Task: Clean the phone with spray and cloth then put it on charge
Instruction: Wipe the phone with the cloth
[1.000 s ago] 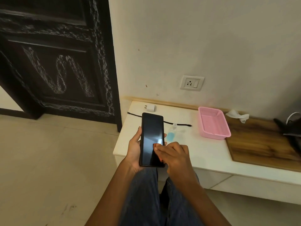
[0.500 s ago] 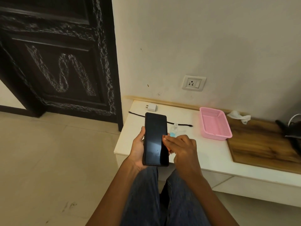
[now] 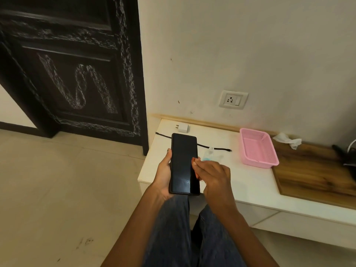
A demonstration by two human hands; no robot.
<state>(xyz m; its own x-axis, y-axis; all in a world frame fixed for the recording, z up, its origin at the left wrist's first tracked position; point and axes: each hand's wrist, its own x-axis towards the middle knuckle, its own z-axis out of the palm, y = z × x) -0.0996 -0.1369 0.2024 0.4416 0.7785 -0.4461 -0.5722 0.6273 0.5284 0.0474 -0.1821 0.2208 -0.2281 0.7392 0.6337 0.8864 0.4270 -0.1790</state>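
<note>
From the head view, the phone [image 3: 184, 164] is held above the near left corner of the white desk [image 3: 250, 182], screen up and dark. The left hand [image 3: 163, 174] has its grip wrapped round the lower half, thumb along the left edge. The right hand [image 3: 213, 175] is loosely curled with fingertips [image 3: 194, 161] touching the screen's right edge; it pinches nothing I can see.

The phone looks like a stiff, smooth glass slab, probably slippery once wet and fragile if dropped, so the side edges seem the safest hold.

On the desk lie the spray bottle [image 3: 209, 156], a black cable [image 3: 213, 148], a white charger plug [image 3: 183, 128], a pink basket [image 3: 258, 147] and a crumpled white cloth [image 3: 288, 140]; the wall socket [image 3: 233, 99] is above.

The bottle is partly hidden behind the right hand. The left fingers behind the phone are unseen, as is part of the cable.
</note>
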